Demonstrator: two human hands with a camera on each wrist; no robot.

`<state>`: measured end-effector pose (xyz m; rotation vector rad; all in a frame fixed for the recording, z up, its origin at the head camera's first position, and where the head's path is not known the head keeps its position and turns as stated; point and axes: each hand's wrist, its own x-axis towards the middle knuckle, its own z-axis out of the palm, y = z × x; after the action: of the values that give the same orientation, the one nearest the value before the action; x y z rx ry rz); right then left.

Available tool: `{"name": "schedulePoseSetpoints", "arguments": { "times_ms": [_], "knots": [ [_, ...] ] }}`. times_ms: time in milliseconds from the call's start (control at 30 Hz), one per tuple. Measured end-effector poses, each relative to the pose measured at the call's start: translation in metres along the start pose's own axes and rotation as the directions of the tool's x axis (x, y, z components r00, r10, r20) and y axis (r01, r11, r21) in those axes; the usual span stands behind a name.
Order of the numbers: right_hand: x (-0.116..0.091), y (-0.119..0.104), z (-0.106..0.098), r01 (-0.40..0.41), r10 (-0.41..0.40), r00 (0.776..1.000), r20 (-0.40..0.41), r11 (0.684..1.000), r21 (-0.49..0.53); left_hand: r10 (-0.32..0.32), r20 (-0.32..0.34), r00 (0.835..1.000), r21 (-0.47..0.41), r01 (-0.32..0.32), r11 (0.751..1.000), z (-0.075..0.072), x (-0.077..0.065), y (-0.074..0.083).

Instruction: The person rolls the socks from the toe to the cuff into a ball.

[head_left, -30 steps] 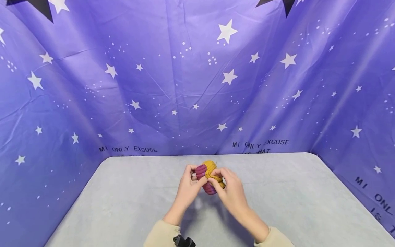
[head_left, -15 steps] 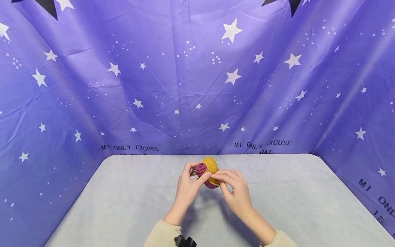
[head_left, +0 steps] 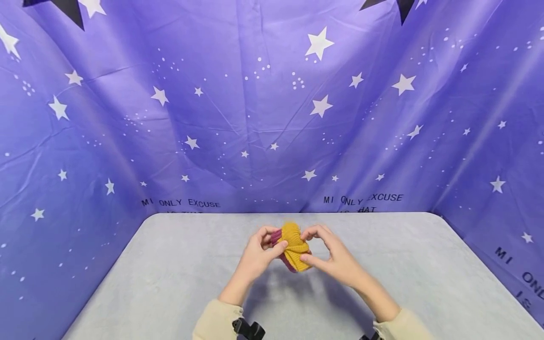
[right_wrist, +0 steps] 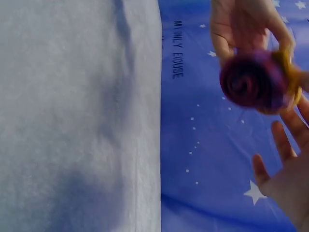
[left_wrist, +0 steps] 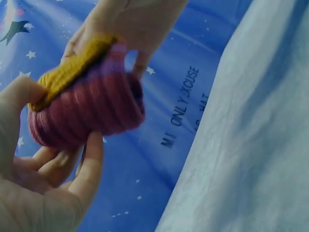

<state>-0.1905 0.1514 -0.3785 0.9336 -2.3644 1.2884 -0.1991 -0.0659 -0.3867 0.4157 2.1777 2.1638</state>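
Note:
A small rolled-up ribbed knit bundle, like rolled socks (head_left: 293, 243), is held above the table. It is maroon and purple with a mustard-yellow band wrapped over one side. My left hand (head_left: 257, 250) grips its left side, thumb on the yellow knit and fingers underneath, as the left wrist view shows. On the other side, my right hand (head_left: 335, 252) has thumb and index finger bent against the yellow part; its other fingers spread away in the right wrist view. There the bundle (right_wrist: 253, 82) shows a dark spiral end, slightly blurred.
A light grey cloth-covered table (head_left: 178, 274) lies below the hands, with their shadows on it. Behind and at both sides hangs a purple-blue curtain (head_left: 238, 104) printed with white stars and lettering. Black wrist cameras (head_left: 248, 328) sit at the sleeves.
The bundle has turned so that more yellow and less maroon faces the head camera. My right thumb and index finger have spread apart along its right side, and the right forearm has swung outward.

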Motion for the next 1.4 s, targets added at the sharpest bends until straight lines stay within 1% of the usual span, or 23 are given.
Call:
{"name": "schedulePoseSetpoints", "arguments": {
  "times_ms": [67, 133, 167, 233, 300, 367, 467, 533, 600, 667, 733, 800, 900, 1000, 1100, 1167, 1200, 1267, 1333, 1400],
  "knots": [
    [0.0, 0.002, -0.003, -0.018, 0.016, 0.999, 0.05, 0.999, 0.049, -0.035, 0.051, 0.998, -0.068, 0.039, 0.997, -0.001, -0.001, -0.001],
    [0.001, 0.003, -0.005, 0.003, -0.007, 0.996, 0.086, 0.999, 0.041, -0.078, 0.083, 0.993, -0.138, 0.089, 0.986, -0.002, -0.002, -0.002],
    [0.002, 0.003, -0.005, 0.03, -0.032, 0.995, 0.096, 0.999, 0.023, -0.096, 0.085, 0.992, -0.167, 0.109, 0.98, -0.002, -0.002, -0.003],
    [0.001, 0.002, -0.004, 0.078, -0.077, 0.993, 0.087, 0.997, -0.009, -0.121, 0.074, 0.99, -0.216, 0.134, 0.967, -0.002, -0.003, -0.003],
    [-0.001, 0.0, -0.003, 0.12, -0.119, 0.992, 0.035, 0.993, -0.014, -0.132, 0.056, 0.99, -0.274, 0.143, 0.951, 0.0, -0.002, -0.003],
    [-0.004, -0.004, 0.0, 0.158, -0.157, 0.986, -0.049, 0.987, 0.009, -0.143, 0.033, 0.989, -0.322, 0.146, 0.935, 0.003, 0.0, -0.003],
    [-0.008, -0.01, 0.005, 0.205, -0.193, 0.966, -0.172, 0.977, 0.058, -0.152, 0.014, 0.988, -0.387, 0.146, 0.91, 0.009, 0.003, -0.002],
    [-0.009, -0.016, 0.009, 0.206, -0.194, 0.956, -0.222, 0.978, 0.032, -0.163, -0.006, 0.987, -0.402, 0.147, 0.904, 0.012, 0.003, -0.002],
    [-0.009, -0.02, 0.013, 0.176, -0.176, 0.952, -0.249, 0.984, -0.022, -0.166, -0.026, 0.986, -0.398, 0.142, 0.906, 0.015, 0.001, 0.0],
    [-0.007, -0.022, 0.015, 0.128, -0.155, 0.951, -0.269, 0.985, -0.113, -0.167, -0.057, 0.984, -0.387, 0.132, 0.912, 0.016, -0.001, 0.003],
    [-0.004, -0.021, 0.017, 0.108, -0.171, 0.941, -0.293, 0.97, -0.217, -0.166, -0.085, 0.982, -0.375, 0.123, 0.919, 0.018, -0.003, 0.005],
    [-0.002, -0.019, 0.018, 0.103, -0.2, 0.928, -0.315, 0.949, -0.297, -0.167, -0.097, 0.981, -0.348, 0.124, 0.929, 0.02, -0.006, 0.006],
    [0.0, -0.013, 0.019, 0.096, -0.241, 0.908, -0.343, 0.916, -0.389, -0.166, -0.082, 0.983, -0.313, 0.133, 0.94, 0.022, -0.009, 0.006],
    [0.0, -0.009, 0.021, 0.096, -0.266, 0.897, -0.354, 0.897, -0.431, -0.144, -0.029, 0.989, -0.269, 0.131, 0.954, 0.021, -0.012, 0.004],
    [0.001, -0.008, 0.021, 0.101, -0.28, 0.888, -0.365, 0.892, -0.44, -0.104, 0.016, 0.994, -0.211, 0.105, 0.972, 0.017, -0.012, 0.001],
    [0.003, -0.007, 0.021, 0.105, -0.282, 0.884, -0.373, 0.898, -0.428, -0.078, 0.024, 0.997, -0.182, 0.081, 0.98, 0.014, -0.012, -0.001],
    [0.003, -0.007, 0.022, 0.106, -0.276, 0.884, -0.376, 0.904, -0.413, -0.067, 0.017, 0.998, -0.167, 0.069, 0.983, 0.013, -0.011, -0.002],
    [0.004, -0.006, 0.023, 0.112, -0.259, 0.889, -0.378, 0.922, -0.37, -0.053, -0.008, 0.999, -0.171, 0.051, 0.984, 0.011, -0.01, -0.005],
    [0.002, -0.006, 0.026, 0.122, -0.235, 0.899, -0.37, 0.945, -0.303, -0.039, -0.049, 0.998, -0.188, 0.03, 0.982, 0.012, -0.009, -0.007],
    [-0.002, -0.007, 0.03, 0.132, -0.205, 0.915, -0.347, 0.966, -0.222, -0.032, -0.092, 0.995, -0.204, 0.012, 0.979, 0.013, -0.009, -0.008]
  ]
}}
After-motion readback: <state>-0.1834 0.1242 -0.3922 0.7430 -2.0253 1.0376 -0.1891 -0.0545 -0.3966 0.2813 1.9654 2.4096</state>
